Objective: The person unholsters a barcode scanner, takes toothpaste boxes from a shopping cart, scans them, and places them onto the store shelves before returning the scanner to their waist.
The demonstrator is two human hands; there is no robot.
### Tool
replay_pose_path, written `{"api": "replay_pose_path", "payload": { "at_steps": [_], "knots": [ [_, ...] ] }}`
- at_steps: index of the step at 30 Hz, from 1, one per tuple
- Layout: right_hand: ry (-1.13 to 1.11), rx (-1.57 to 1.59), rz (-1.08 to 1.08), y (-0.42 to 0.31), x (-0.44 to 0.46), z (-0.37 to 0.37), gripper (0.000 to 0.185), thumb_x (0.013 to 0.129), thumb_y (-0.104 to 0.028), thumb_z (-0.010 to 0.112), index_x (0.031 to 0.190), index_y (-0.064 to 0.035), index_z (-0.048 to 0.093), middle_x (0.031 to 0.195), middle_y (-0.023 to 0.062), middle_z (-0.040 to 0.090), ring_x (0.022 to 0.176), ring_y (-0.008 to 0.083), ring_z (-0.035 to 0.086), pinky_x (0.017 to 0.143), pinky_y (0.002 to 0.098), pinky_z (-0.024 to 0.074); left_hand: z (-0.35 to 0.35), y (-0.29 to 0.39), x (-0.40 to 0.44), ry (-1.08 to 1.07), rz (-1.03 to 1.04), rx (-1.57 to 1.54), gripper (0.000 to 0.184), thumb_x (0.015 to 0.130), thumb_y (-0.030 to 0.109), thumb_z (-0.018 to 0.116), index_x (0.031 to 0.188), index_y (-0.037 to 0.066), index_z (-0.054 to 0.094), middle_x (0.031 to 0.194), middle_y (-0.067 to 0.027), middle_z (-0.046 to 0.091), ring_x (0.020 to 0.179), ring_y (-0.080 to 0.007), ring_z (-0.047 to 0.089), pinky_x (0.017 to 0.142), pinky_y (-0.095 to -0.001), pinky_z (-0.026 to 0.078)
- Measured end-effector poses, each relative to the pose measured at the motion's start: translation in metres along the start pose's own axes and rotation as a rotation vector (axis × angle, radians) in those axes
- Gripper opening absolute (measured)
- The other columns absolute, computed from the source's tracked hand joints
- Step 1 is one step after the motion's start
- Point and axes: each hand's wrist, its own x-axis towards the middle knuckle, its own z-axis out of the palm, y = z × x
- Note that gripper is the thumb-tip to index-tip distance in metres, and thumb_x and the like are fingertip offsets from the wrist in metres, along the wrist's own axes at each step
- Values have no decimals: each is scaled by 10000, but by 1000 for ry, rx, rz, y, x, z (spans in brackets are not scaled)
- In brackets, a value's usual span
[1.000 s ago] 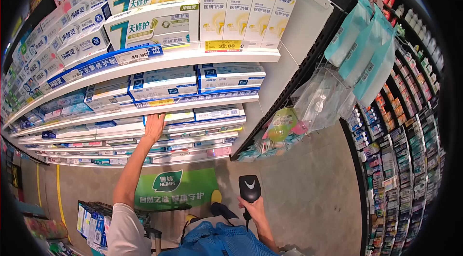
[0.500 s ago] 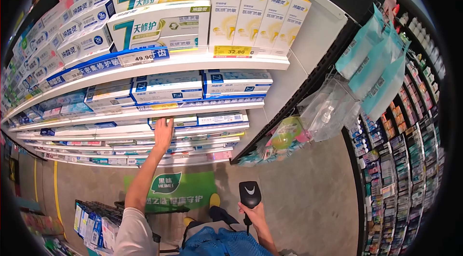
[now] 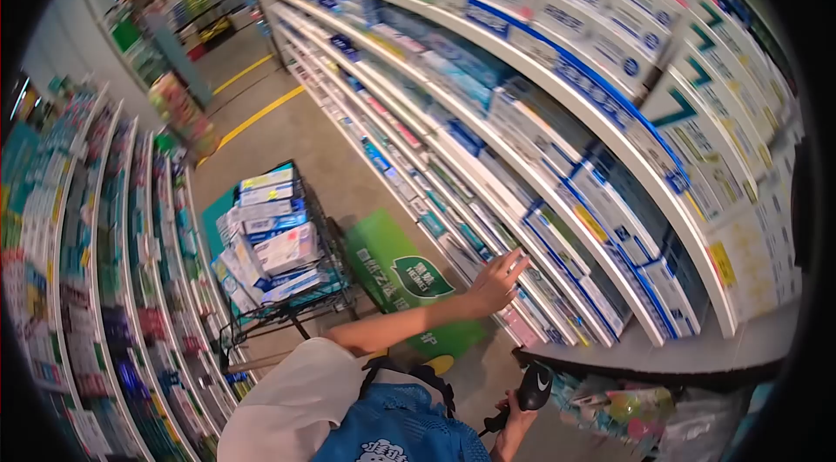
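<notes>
My left hand (image 3: pixel 498 282) is raised in front of the lower shelves, its fingers apart and nothing visible between them. Just beyond its fingertips runs a white shelf edge lined with toothpaste boxes (image 3: pixel 557 237). At the bottom right, my right hand (image 3: pixel 519 418) is wrapped round the handle of a black handheld scanner (image 3: pixel 534 387), whose head points up. A wire cart (image 3: pixel 326 292) heaped with boxes (image 3: pixel 286 249) stands to the left of my left arm.
Long white shelves (image 3: pixel 557 83) of boxed goods slant down the right side. Another stocked rack (image 3: pixel 131 270) curves along the left. On the floor lies a green mat (image 3: pixel 374 246). Hanging clear plastic bags (image 3: pixel 697 431) show at the lower right.
The view has swung left, bringing the cart and aisle into sight. My left hand has come away from the boxes on the shelf. My right hand still holds the scanner.
</notes>
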Motion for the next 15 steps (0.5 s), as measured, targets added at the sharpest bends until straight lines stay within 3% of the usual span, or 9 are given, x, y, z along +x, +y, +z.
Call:
{"api": "replay_pose_path", "payload": {
  "at_steps": [3,7,8,11,15],
  "knots": [
    [-139,-134,-52,-10,18,26,204,754,-60,677,917,-12,564,734,63,581,536,143,553,471,270,477,-54,-29,-87,82,-169,106,654,726,173,641,1297,-7,378,1353,-238,325,1250,-367,336,1019,-465,303],
    [-334,-164,-82,-11,31,75,175,752,-52,675,887,-22,568,686,45,557,521,131,546,476,266,462,-124,-55,-207,157,-607,535,666,721,273,665,1237,-56,403,1291,-280,351,1181,-404,363,992,-476,300],
    [-389,-172,-93,-10,30,88,170,748,-46,674,877,-20,567,671,42,549,516,132,546,481,266,461,-122,-64,-233,141,-690,537,646,732,294,659,1215,-63,419,1282,-277,364,1173,-402,366,985,-477,297],
    [-500,-207,-112,-19,10,133,155,743,-26,668,856,-13,563,651,42,551,513,140,555,491,267,459,-112,-75,-277,53,-943,343,497,763,354,642,1027,-45,506,1064,-213,457,1009,-363,475,766,-473,452],
    [-575,-257,-120,-16,-16,172,147,753,-6,670,853,-6,563,677,43,565,532,135,559,505,260,462,-108,-70,-276,171,-980,285,437,779,367,630,937,-25,514,964,-180,455,933,-347,511,653,-452,480]
  ]
}}
